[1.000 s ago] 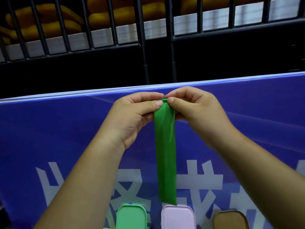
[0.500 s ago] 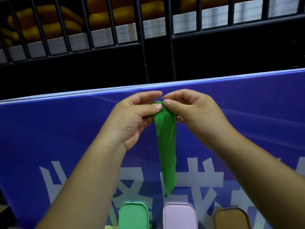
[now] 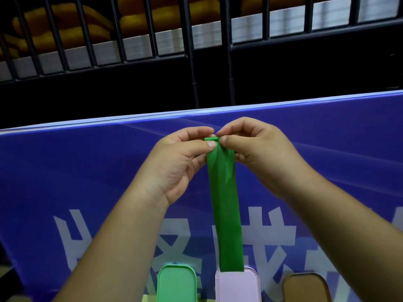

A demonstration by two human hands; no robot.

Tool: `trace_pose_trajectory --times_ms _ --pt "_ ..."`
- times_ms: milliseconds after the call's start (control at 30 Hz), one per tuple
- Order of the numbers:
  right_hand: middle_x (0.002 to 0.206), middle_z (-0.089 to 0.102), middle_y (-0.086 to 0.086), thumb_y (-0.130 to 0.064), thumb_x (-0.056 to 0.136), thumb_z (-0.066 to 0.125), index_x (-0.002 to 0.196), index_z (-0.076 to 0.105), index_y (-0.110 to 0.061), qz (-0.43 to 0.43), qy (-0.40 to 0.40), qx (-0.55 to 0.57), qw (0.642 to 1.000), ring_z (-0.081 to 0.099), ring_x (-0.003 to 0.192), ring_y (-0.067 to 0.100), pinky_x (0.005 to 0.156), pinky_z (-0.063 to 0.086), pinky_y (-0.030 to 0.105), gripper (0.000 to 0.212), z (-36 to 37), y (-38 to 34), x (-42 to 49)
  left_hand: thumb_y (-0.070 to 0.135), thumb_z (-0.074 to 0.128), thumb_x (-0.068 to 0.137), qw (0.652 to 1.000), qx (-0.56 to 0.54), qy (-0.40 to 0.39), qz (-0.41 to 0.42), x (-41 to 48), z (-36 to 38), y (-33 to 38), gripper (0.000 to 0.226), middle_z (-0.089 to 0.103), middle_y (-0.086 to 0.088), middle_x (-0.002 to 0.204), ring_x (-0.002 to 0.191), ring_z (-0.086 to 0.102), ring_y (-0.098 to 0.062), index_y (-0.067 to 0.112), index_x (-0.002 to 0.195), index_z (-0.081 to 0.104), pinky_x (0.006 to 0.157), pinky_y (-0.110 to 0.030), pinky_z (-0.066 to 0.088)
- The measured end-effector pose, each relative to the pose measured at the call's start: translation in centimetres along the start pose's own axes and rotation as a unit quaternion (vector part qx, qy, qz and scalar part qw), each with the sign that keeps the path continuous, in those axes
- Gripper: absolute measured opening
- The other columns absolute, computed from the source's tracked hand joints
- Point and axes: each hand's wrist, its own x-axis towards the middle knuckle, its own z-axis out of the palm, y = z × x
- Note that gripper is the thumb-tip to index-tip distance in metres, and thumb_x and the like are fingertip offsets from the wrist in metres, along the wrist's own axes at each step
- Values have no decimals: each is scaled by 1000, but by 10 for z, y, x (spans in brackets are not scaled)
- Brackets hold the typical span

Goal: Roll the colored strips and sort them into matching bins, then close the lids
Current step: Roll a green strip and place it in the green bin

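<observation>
A long green strip (image 3: 225, 205) hangs straight down in front of me, its top end turned into a small tight roll. My left hand (image 3: 181, 162) pinches the roll's left side between thumb and fingers. On the other side, my right hand (image 3: 259, 153) pinches it the same way. The strip's lower end overlaps the upright pink lid (image 3: 236, 286). A green lid (image 3: 176, 283) stands left of the pink one and a brown lid (image 3: 305, 287) stands to the right. The bins below them are out of view.
A blue board with white characters (image 3: 65, 182) rises right behind the lids. Beyond it runs a black barred fence (image 3: 192, 51) with yellow shapes behind the bars.
The strip hung twisted half a second ago and now hangs flat and straight. A small roll has formed at its top end between my fingertips. Both hands stay in about the same place.
</observation>
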Motion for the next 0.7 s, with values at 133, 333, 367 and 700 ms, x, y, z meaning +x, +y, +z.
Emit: trace_pose_trajectory --times_ms 133,333,367,700 --pt "96 79 16 -2 94 72 99 78 -12 3 8 -5 1000 77 98 35 95 62 57 12 1 2 0 -6 73 93 1000 23 3 13 -2 -2 -4 24 79 -16 110 103 80 -27 3 115 75 84 -28 63" --pt "99 78 16 -1 92 73 100 78 -15 13 10 -5 1000 76 103 38 99 58 62 16 2 9 -1 -3 77 92 995 76 33 51 0 -6 -13 21 80 -7 99 98 79 -22 6 111 77 85 -31 63" --pt "101 79 17 -3 93 74 102 78 -14 19 7 1 1000 76 104 38 100 58 62 15 2 11 -2 -4 76 92 995 76 36 53 1 -6 -14 22 80 -6 98 97 79 -20 7 111 77 85 -30 62" --pt "97 82 6 -13 102 70 111 77 -11 18 -19 -38 999 80 92 18 83 65 30 11 -2 22 -18 -9 75 91 998 56 28 29 -3 -14 -27 28 78 -9 104 103 78 -21 6 114 76 85 -27 61"
